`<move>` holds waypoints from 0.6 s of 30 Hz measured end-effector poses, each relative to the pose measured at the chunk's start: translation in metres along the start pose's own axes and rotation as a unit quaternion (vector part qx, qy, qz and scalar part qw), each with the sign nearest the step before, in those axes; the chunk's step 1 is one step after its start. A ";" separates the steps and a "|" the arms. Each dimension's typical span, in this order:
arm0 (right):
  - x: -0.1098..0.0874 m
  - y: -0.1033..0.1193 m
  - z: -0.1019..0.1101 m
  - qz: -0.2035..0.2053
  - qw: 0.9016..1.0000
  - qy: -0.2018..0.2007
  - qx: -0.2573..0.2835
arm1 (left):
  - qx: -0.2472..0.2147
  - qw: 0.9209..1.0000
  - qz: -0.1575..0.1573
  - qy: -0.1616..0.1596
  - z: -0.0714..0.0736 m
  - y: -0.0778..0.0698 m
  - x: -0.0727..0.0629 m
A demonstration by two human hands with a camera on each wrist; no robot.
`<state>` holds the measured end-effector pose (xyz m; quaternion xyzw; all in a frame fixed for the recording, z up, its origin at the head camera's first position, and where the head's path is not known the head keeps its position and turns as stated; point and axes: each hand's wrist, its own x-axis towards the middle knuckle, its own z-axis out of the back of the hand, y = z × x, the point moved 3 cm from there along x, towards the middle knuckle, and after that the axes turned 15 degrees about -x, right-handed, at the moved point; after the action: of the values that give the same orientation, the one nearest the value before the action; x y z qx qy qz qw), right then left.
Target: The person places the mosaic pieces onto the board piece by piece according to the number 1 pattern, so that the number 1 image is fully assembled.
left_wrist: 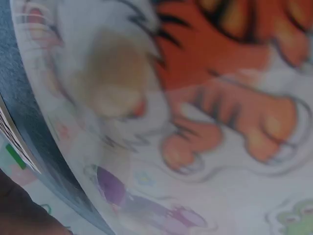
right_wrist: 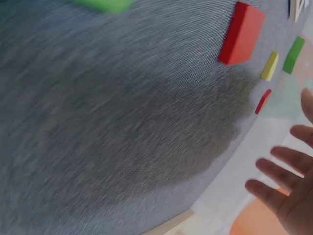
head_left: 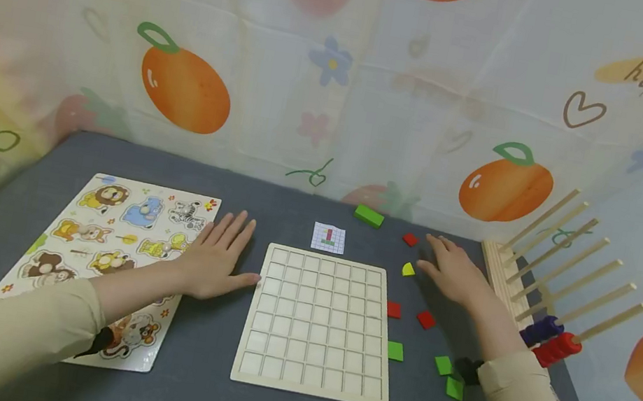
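Note:
My left hand [head_left: 215, 261] lies palm down with straight, spread fingers between the animal puzzle board [head_left: 66, 236] and the pale wooden grid board [head_left: 317, 333]. Its thumb tip is close to the grid's left edge. On the other side, my right hand [head_left: 451, 270] has its fingers stretched out, holding nothing, beside a yellow quarter-round piece [head_left: 408, 270] and a red square tile [head_left: 410, 239]. More red tiles [head_left: 426, 319] and green tiles [head_left: 443, 366] lie right of the grid. Behind it is a small pattern card [head_left: 329, 238]. The right wrist view shows the right fingers [right_wrist: 276, 178] apart.
A long green block [head_left: 368, 215] lies at the table's back edge. At the right stands a wooden peg rack [head_left: 503, 273] with blue beads [head_left: 541, 329] and red beads [head_left: 556, 349]. A fruit-print curtain [head_left: 322, 122] hangs behind the dark tabletop [head_left: 207, 352].

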<state>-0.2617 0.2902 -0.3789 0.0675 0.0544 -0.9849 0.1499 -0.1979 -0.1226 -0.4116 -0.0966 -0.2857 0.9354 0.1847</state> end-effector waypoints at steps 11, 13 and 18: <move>0.019 0.014 0.001 0.053 0.998 0.011 0.031 | -0.048 0.990 -0.029 0.128 -0.012 -0.016 -0.003; 0.020 0.015 0.001 0.062 0.998 0.014 0.030 | -0.053 0.988 -0.030 0.144 -0.013 -0.017 -0.004; 0.021 0.017 0.002 0.073 0.997 0.030 0.018 | -0.049 0.984 -0.030 0.170 -0.012 -0.020 -0.005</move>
<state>-0.2763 0.2679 -0.3820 0.1033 0.0359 -0.9698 0.2180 -0.1837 -0.1033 -0.4101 -0.2550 -0.2983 0.8842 0.2535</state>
